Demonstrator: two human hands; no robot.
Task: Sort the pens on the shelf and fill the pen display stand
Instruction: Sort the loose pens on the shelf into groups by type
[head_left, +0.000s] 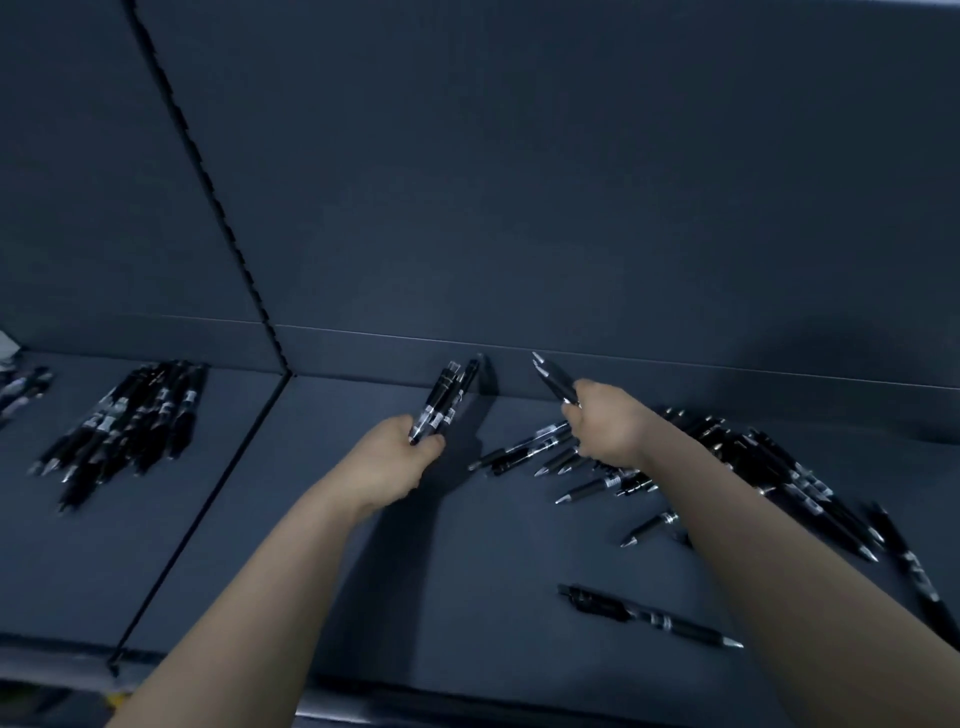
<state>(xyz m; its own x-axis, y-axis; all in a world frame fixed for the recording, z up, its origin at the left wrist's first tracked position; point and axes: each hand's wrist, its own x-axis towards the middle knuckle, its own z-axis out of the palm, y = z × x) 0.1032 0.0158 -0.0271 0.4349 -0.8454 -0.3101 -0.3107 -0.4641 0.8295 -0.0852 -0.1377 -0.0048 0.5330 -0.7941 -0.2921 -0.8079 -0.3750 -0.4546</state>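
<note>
My left hand (400, 457) grips a small bundle of black pens (444, 397) that points up toward the shelf's back wall. My right hand (608, 423) holds a pair of black pens (553, 376), silver tips up and to the left. Under and right of that hand lies a loose scatter of black pens (737, 462) on the dark shelf (395, 571). One single pen (649, 616) lies alone near the shelf's front edge. No display stand is in view.
On the left shelf section lies a gathered heap of black pens (130, 426), with a few more pens (23, 389) at the far left edge. A slotted upright (208, 208) and a seam divide the two sections. The dark back wall (571, 182) rises behind.
</note>
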